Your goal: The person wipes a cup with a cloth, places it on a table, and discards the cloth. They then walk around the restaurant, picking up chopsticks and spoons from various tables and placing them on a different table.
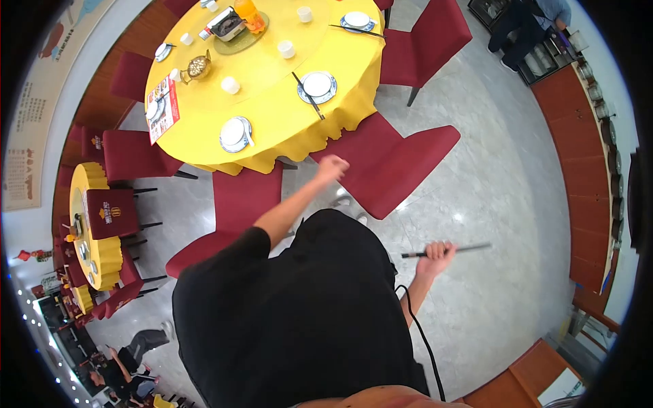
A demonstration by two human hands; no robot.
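My right hand (pixel 437 258) is closed around long dark chopsticks (pixel 475 247), held out to the right of my body over the grey floor. Their ends stick out on both sides of the fist. My left hand (pixel 332 168), slightly blurred, has its fingers curled in and shows nothing in them. It is in front of me, between two pulled-out red chairs and short of the yellow tablecloth (pixel 286 146). Nearest on the round table are a plate with a white bowl (pixel 235 132) and a second place setting (pixel 317 86) with black chopsticks (pixel 308 97) across it.
Red chairs (pixel 408 160) surround the table, one (pixel 238 197) directly at my left. A gold teapot (pixel 198 66), white cups (pixel 286 49) and an orange bottle (pixel 249 15) stand on it. Wooden cabinets (pixel 578 170) line the right wall. A person (pixel 527 30) stands at the far right.
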